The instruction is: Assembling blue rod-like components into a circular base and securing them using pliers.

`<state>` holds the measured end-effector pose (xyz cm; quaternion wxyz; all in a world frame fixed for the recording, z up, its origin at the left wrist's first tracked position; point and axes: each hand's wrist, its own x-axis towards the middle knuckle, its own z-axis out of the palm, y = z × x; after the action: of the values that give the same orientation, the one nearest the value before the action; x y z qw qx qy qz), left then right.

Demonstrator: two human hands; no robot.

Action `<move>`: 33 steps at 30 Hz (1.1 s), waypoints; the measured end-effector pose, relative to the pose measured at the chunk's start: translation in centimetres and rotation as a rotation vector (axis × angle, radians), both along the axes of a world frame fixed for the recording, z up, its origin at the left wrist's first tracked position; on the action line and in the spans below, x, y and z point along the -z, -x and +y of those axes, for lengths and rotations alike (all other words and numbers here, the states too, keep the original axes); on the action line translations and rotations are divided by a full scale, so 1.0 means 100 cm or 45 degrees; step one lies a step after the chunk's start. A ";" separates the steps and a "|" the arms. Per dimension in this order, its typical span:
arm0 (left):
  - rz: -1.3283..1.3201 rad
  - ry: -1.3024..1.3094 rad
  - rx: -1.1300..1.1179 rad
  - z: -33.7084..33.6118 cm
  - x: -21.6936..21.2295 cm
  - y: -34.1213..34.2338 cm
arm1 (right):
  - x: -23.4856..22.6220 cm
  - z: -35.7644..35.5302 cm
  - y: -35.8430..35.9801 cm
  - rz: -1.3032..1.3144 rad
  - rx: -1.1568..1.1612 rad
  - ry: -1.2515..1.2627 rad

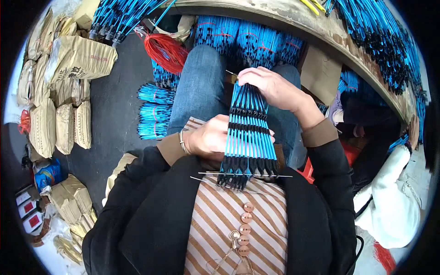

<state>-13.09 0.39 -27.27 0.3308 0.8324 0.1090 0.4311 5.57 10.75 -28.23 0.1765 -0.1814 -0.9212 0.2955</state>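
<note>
A flat fan of slim blue rods [244, 142] with black sleeves and black ends lies above my lap, wide toward my chest and narrow at the far end. My left hand [211, 136] comes from the left and passes under the fan, with a fingertip showing at its right edge. My right hand [271, 87] is closed round the narrow far end, where a thin metal wire pokes out to the left. Thin metal wires [285, 176] cross the wide near end among the black tips. Most of my left fingers are hidden under the rods.
Bundles of similar blue rods [156, 112] lie on the floor to the left. More bundles stand beneath the curved table edge [275, 13] ahead. A red cord bundle [165, 52] is beside my left knee. Brown paper packages [43, 128] are stacked at left. Another person's white sleeve [389, 169] shows at right.
</note>
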 end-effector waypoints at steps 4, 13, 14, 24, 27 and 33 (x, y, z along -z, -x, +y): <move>0.024 0.344 0.030 -0.005 0.002 0.004 | 0.034 -0.009 0.002 -0.017 -0.051 0.213; -0.075 0.604 -0.040 0.031 0.019 0.017 | 0.059 0.017 0.007 -0.144 -0.079 0.450; -0.171 0.725 -0.038 0.041 0.009 0.014 | 0.060 0.020 0.006 -0.161 -0.077 0.478; -0.255 1.283 -0.140 0.110 -0.008 -0.011 | 0.037 0.043 -0.011 -0.337 0.179 0.857; -0.263 1.304 -0.163 0.112 -0.004 -0.014 | 0.038 0.047 -0.021 -0.282 0.133 0.776; -0.325 1.350 -0.221 0.111 -0.011 -0.021 | 0.007 0.045 -0.034 0.444 0.167 0.987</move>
<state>-10.97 11.44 -26.21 0.6784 0.4809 0.3386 0.4402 8.96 15.26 -28.92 0.2670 -0.2397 -0.6849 0.6341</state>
